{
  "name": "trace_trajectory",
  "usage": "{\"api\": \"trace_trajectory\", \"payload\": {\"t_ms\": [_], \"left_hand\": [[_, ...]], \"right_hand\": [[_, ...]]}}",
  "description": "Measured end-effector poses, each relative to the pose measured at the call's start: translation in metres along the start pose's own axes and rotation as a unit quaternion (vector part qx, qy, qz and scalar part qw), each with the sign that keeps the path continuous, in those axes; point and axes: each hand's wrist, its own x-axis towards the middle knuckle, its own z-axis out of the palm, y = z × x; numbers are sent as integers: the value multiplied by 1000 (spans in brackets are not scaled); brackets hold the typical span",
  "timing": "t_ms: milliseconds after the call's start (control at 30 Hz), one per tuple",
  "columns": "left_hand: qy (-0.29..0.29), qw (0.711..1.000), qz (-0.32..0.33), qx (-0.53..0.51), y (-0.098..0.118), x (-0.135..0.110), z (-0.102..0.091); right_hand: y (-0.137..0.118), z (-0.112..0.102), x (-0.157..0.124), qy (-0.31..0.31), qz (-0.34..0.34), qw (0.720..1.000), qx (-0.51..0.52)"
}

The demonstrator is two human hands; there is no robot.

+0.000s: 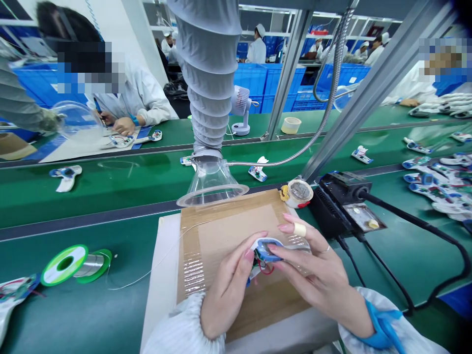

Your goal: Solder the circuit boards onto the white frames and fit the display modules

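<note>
A long green conveyor worktop (pixel 92 275) runs across a factory line, with blue crates and workers in white coats beyond it. A co-worker (pixel 136 93) sits at the far left, bent over a small device. A grey ribbed fume hose (pixel 206 73) drops from above and ends in a clear plastic funnel (pixel 212 182) at the far edge of a taped cardboard sheet (pixel 236 231). To the right of the sheet are a roll of tape (pixel 297 193) and a black soldering station (pixel 341 196); to the left lies a green spool of solder wire (pixel 75 265). Farther right is a heap of white-and-blue devices (pixel 435 184). Above the cardboard, the left hand (pixel 230 285) and right hand (pixel 313 265) curl around a small blue-and-white plastic device (pixel 266 249), gripping it from both sides, with red wires (pixel 266 269) showing beneath. A beige wrap (pixel 299 229) circles one finger of the right hand.
</note>
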Motion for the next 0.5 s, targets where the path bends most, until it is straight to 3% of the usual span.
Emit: {"api": "trace_trajectory", "payload": {"t_ms": [200, 333, 433, 500], "left_hand": [[30, 991, 99, 80, 3, 5, 6], [56, 984, 114, 129, 0, 0, 5], [84, 982, 52, 164, -7, -16, -25], [148, 971, -13, 188, -9, -25, -66]], "right_hand": [[-5, 11, -8, -3, 2, 1000, 8], [-8, 26, -17, 11, 16, 1000, 3], [-6, 31, -27, -28, 46, 998, -28], [-1, 29, -33, -54, 85, 993, -56]]}}
